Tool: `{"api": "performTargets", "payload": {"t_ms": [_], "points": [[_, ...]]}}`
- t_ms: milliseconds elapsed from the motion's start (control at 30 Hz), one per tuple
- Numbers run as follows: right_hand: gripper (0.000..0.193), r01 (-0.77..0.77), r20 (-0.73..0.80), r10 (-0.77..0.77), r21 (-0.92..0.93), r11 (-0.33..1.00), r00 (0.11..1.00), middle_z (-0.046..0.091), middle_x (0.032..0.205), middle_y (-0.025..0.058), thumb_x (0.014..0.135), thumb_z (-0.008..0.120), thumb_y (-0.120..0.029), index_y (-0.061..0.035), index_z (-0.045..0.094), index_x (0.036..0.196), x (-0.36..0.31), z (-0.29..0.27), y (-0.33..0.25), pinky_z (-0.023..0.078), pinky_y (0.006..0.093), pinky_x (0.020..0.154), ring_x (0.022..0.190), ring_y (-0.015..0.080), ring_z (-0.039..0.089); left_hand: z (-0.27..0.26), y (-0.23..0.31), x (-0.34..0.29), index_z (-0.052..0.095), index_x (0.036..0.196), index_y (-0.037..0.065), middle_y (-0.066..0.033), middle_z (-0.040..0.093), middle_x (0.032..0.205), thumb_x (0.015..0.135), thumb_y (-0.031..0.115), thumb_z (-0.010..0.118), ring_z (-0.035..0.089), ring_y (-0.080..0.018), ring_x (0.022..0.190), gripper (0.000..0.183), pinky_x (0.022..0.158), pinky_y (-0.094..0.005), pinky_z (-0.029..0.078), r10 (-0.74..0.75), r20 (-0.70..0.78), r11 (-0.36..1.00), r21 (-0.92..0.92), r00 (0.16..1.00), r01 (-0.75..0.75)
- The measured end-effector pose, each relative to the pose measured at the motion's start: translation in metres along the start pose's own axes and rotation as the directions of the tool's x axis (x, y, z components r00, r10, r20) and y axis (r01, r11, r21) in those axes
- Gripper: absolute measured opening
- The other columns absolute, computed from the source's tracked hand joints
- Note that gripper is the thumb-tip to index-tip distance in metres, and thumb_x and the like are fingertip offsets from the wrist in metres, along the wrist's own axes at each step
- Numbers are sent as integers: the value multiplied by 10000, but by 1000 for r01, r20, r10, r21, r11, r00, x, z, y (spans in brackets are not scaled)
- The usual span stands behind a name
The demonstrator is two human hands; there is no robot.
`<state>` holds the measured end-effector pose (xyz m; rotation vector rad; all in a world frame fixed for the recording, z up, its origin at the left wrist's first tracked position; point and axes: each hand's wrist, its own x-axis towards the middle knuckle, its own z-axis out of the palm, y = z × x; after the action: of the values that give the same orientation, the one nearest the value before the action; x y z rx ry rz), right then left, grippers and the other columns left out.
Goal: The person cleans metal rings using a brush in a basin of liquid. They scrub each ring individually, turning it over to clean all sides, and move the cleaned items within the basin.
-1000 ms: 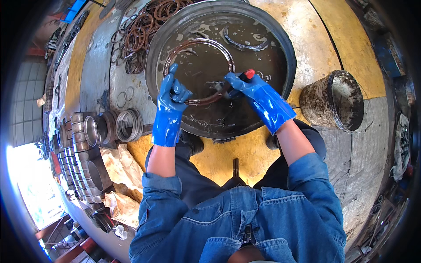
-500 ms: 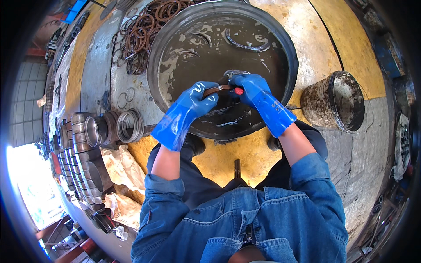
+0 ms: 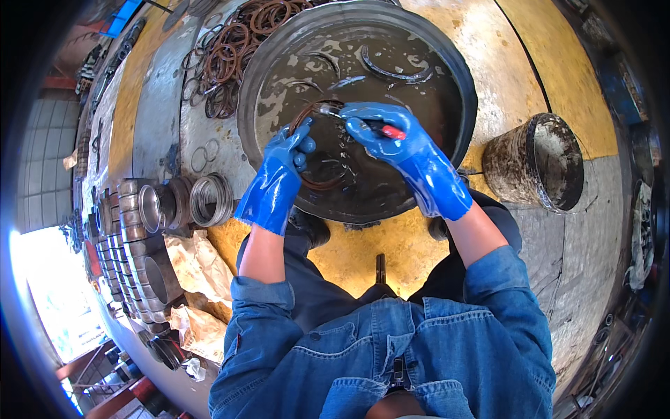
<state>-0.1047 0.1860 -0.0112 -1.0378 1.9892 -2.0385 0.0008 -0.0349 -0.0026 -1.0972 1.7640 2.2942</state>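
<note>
From here, the blue-gloved left hand (image 3: 285,151) pinches a round brown ring (image 3: 301,116) at its left; the blue-gloved right hand (image 3: 392,147) clasps a red-ended tool (image 3: 393,133) toward the far rim.

Both forearms (image 3: 262,257) are extended from the near side of the basin (image 3: 248,105), bared below rolled sleeves. The left hand (image 3: 286,159), gloved, is raised over the basin's left part, its fingers curled. The right hand (image 3: 391,136), gloved too, is held right of the basin's centre, back upward; its partly hidden fingers seem closed in a grip.
</note>
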Motion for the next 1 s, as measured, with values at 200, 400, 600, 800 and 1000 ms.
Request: {"api": "performTargets", "payload": {"t_ms": [200, 400, 600, 800, 1000], "points": [[197, -95, -99, 81, -145, 985, 992, 765, 972, 109, 922, 738, -167, -67, 763, 1089, -2, -8, 26, 575, 326, 806, 849, 200, 719, -3, 3, -8, 662, 1305, 84, 16, 580, 650, 995, 203, 677, 414, -56, 439, 332, 425, -223, 307, 7, 186, 978, -206, 982, 32], [213, -620, -21, 620, -60, 782, 784, 730, 820, 32, 940, 693, -251, -60, 764, 999, -17, -13, 45, 542, 304, 717, 735, 97, 634, 3, 3, -13, 658, 1325, 75, 18, 560, 622, 1000, 162, 663, 415, -63, 432, 336, 412, -223, 295, 150, 179, 959, -265, 972, -99], [265, -779, 168, 761, 101, 619, 627, 724, 790, 25, 939, 686, -289, -39, 774, 944, -39, 12, 13, 512, 291, 674, 719, 94, 624, -3, -2, -5, 657, 1330, 61, 7, 608, 658, 990, 127, 670, 510, -64, 482, 346, 412, -201, 348, 215, 131, 965, -183, 968, -190], [198, 69, 77, -35, -492, 868, 996, 750, 863, 74, 899, 729, -242, -79, 745, 1009, -29, 21, 6, 539, 337, 679, 718, 212, 692, 16, -6, -9, 665, 1312, 46, 12, 610, 668, 987, 129, 673, 510, -50, 509, 335, 414, -186, 307, 229, 59, 973, 18, 972, -230], [304, 82, 153, 102, -859, 505, 983, 736, 1043, 156, 897, 636, -162, -141, 674, 1198, -20, 25, 6, 558, 417, 695, 790, 315, 728, 33, -2, -23, 689, 1275, 63, 22, 597, 668, 972, 145, 696, 506, -50, 511, 313, 432, -195, 317, 200, 78, 971, 117, 977, -208]]}}
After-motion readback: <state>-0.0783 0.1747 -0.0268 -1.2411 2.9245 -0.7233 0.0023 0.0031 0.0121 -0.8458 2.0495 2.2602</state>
